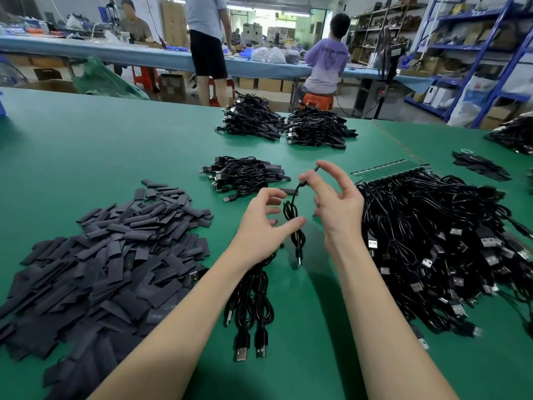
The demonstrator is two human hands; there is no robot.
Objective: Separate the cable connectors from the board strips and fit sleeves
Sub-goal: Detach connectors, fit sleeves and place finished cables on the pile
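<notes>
Glossy black coiled cable (291, 210), pinched in right hand (336, 202).

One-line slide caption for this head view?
Right hand pinches a black cable beside the left hand, between sleeve pile and board strip.

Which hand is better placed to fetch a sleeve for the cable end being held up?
Left, probably. The sleeve pile lies on the left hand's side, its fingers loose around the cable. The right hand pinches the cable's raised end.
</notes>
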